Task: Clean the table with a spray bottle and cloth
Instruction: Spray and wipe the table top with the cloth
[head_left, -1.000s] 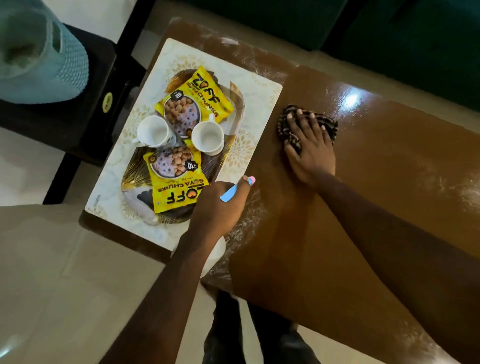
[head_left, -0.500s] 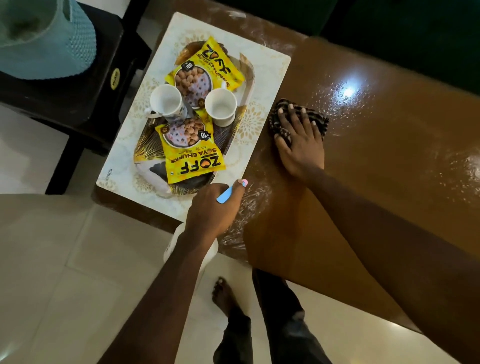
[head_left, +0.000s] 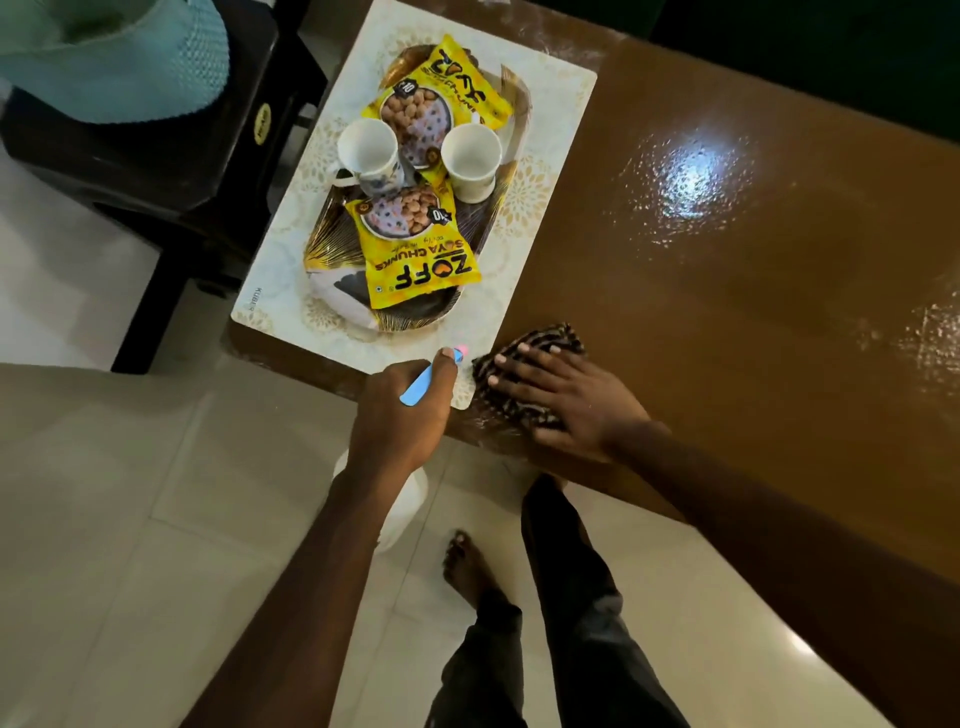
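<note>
The striped cloth (head_left: 524, 364) is lying flat on the brown table (head_left: 727, 270) at its near edge, just beside the near right corner of the cream placemat (head_left: 550, 171). The right hand (head_left: 566, 400) is pressing down on it with fingers spread and flat, not gripping. The left hand (head_left: 400, 415) is clenching around the neck of the spray bottle (head_left: 410, 499), with the blue trigger head showing between thumb and finger and the white body hanging below the hand, off the table's edge over the floor.

The cloth is working right at the table's lip, so a stroke carried too far toward the near side could probably drag it off onto the tiles. A stroke to the left may be catching the placemat's corner and shifting it; that would jolt the oval tray (head_left: 332, 244) on it and could tip the two white cups (head_left: 369, 156), which are standing upright between the snack packets. The nozzle is pointing toward the mat, so a squeeze now would likely be wetting the packets. The tabletop is glistening as if wet, so the mat may be sliding easily.

The nearer yellow packet (head_left: 415, 260) is reading "ZOFF" and "SOYA CHUNKS", with a "10" badge; the farther packet (head_left: 441, 88) is carrying a "10" badge too, its name partly hidden. Small lettering at the mat's near left corner appears to read "KUBER".
</note>
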